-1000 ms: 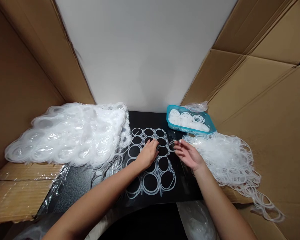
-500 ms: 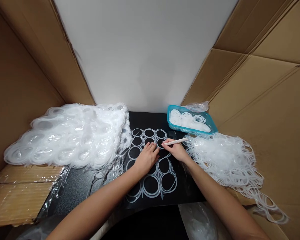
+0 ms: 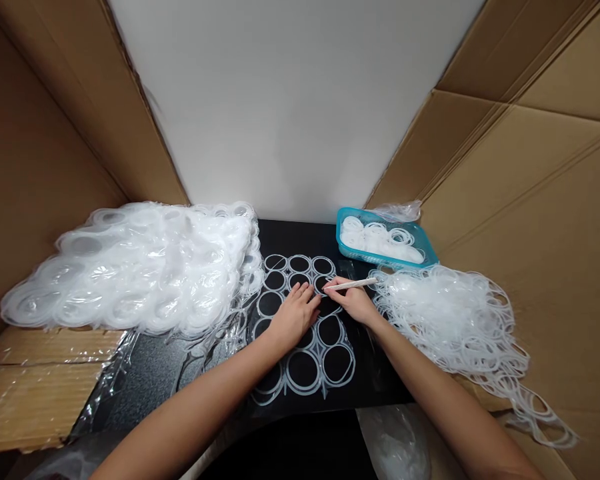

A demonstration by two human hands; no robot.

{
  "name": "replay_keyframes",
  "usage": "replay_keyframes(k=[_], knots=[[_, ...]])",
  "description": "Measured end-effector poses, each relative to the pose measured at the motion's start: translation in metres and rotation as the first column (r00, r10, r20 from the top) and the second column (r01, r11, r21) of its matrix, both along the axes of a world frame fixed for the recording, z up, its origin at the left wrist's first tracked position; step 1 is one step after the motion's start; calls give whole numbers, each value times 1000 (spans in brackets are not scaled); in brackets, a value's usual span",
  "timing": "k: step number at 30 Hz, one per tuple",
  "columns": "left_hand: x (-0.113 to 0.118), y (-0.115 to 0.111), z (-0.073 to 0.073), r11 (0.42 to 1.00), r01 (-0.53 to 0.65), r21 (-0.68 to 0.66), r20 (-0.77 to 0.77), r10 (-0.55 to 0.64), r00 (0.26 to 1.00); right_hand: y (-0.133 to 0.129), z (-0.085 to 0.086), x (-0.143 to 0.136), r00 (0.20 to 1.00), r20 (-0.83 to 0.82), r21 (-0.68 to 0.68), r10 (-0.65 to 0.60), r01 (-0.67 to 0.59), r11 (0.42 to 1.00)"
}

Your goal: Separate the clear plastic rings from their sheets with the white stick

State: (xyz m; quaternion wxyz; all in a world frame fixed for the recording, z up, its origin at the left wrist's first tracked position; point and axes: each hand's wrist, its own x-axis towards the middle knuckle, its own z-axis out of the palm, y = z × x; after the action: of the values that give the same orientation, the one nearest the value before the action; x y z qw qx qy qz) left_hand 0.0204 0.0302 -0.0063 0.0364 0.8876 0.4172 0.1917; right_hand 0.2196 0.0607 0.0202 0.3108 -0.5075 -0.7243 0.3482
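A translucent sheet of joined plastic rings (image 3: 303, 392) lies flat on the black table (image 3: 300, 233). My left hand (image 3: 296, 316) rests on the sheet's middle, fingers spread and pressing down. Between the thumb and fingers of my right hand (image 3: 353, 301) is a slim white pen-like tool (image 3: 356, 284). Its tip meets the sheet near a ring in the right column, just right of my left fingertips. What the tip is made of is too small to tell. One ring's edge strip sticks out loosely beside the right hand.
A thick stack of ring sheets (image 3: 145, 267) stands at the left on cardboard (image 3: 40, 393). At the back right, a blue basket (image 3: 387, 259) holds loose white rings (image 3: 375, 237). A tangled heap of ring scraps (image 3: 450, 320) lies at right. Cardboard walls flank both sides.
The camera view has shifted slightly. Both hands stay nearly in place, the left flat on the sheet and the right with the white tool at the same ring.
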Motion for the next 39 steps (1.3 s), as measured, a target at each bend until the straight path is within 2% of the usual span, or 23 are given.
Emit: replay_keyframes(k=[4, 7, 9, 11, 13, 14, 16, 17, 19, 20, 22, 23, 25, 28, 30, 32, 35, 39], knots=[[-2, 1, 2, 1000, 22, -3, -11, -22, 1000, -3, -3, -3, 994, 91, 138, 58, -70, 988], [-1, 2, 2, 999, 47, -28, -33, -48, 998, -4, -11, -7, 949, 265, 300, 172, -251, 920], [-1, 2, 2, 997, 55, -52, -37, -57, 998, -3, -13, -6, 919, 360, 371, 162, -300, 879], [-4, -1, 1, 996, 59, -72, -34, -62, 998, 1, -9, 3, 930, 369, 447, 7, -184, 875], [-11, -6, 4, 992, 82, -93, -39, -86, 996, 6, 1, 20, 927, 279, 524, -249, 70, 849], [-15, -10, 7, 989, 108, -105, -44, -113, 993, 8, 8, 31, 898, 218, 541, -381, 214, 813], [-25, -15, 16, 976, 173, -134, -37, -179, 983, 11, 22, 51, 817, 104, 495, -568, 453, 742], [-28, -17, 22, 968, 201, -148, -17, -206, 978, 12, 27, 58, 792, 48, 420, -608, 537, 732], [-30, -15, 33, 966, 214, -147, 45, -209, 977, 12, 32, 64, 790, -109, 168, -603, 613, 772], [-29, -12, 37, 971, 201, -131, 73, -193, 978, 11, 33, 62, 790, -209, 10, -576, 590, 807], [-21, -5, 38, 983, 166, -83, 86, -159, 984, 10, 30, 50, 752, -385, -265, -535, 465, 845], [-17, -1, 36, 986, 156, -66, 66, -152, 986, 9, 27, 42, 730, -439, -355, -525, 396, 847], [-9, 5, 26, 987, 150, -58, 2, -150, 989, 7, 20, 25, 715, -493, -440, -496, 287, 851], [-5, 6, 11, 991, 120, -54, -44, -123, 991, 1, 9, 4, 793, -480, -384, -375, 194, 903], [-6, 4, 5, 994, 104, -39, -26, -105, 994, -4, 4, -3, 892, -373, -264, -255, 162, 951], [-8, 1, 4, 994, 100, -32, -3, -101, 995, -9, 0, -6, 959, -231, -136, -166, 137, 981], [-10, -1, 5, 994, 102, -38, 14, -102, 995, -15, -1, -7, 985, -130, -41, -114, 109, 993], [-10, -1, 4, 994, 103, -38, 5, -103, 995, -17, -2, -9, 993, -67, -29, -93, 91, 995]])
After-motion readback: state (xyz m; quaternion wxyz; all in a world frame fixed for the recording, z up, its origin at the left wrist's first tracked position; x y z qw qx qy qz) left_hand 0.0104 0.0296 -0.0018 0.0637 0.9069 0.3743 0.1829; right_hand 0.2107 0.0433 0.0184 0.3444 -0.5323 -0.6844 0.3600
